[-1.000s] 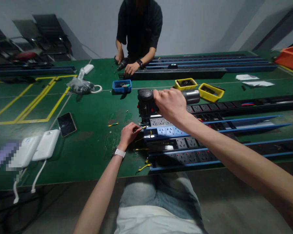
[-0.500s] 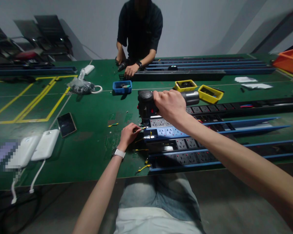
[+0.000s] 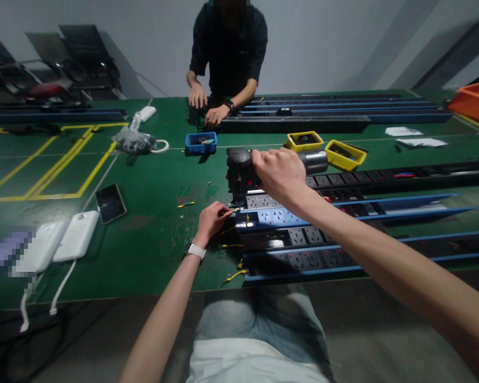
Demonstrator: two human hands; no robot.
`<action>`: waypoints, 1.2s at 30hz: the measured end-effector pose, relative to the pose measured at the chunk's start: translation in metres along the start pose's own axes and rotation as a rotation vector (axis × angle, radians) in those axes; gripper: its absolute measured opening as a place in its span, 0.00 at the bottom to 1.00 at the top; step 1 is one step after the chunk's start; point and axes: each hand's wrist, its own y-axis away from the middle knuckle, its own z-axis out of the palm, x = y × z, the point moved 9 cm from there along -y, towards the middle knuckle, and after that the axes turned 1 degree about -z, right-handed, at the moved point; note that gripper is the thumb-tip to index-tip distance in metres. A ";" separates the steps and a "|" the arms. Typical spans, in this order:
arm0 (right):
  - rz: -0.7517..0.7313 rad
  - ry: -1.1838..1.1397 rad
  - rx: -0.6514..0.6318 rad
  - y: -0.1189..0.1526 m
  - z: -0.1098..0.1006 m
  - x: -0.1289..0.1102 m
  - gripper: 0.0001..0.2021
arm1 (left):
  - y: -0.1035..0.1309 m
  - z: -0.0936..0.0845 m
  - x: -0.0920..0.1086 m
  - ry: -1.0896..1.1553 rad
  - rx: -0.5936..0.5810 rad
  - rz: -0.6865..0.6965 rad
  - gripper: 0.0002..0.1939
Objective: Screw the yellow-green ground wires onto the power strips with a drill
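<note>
My right hand (image 3: 281, 169) is wrapped round a black power screwdriver (image 3: 239, 169), held over the left end of a socket strip (image 3: 259, 201). The tool points downward; its tip is hard to make out at the strip's end. Close beside that tip, my left hand (image 3: 212, 221) pinches a short yellow-green wire (image 3: 234, 210) at the same end. Several socket strips with blue-edged rails lie side by side, and more yellow-green wires (image 3: 236, 275) stick out from their left ends. One loose yellow-green wire (image 3: 186, 204) rests on the green tabletop.
Across the table (image 3: 151, 239) a person (image 3: 229, 53) has both hands at a dark rail. A blue bin (image 3: 200, 142) and yellow bins (image 3: 304, 140) stand mid-table. To the left are a phone (image 3: 110, 203), white power banks (image 3: 75, 235) and a bagged cable (image 3: 133, 139).
The person opposite has let go of the dark drill-like tool with one hand, which now lies spread near the rail end. My own hands stay in nearly the same place.
</note>
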 end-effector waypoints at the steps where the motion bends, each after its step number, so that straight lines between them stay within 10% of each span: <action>1: -0.002 0.000 0.002 0.000 0.000 0.000 0.11 | 0.000 0.000 0.000 -0.003 -0.002 -0.001 0.12; 36: -0.015 -0.002 -0.008 -0.006 0.001 0.000 0.11 | 0.001 -0.002 0.002 -0.006 0.025 0.034 0.13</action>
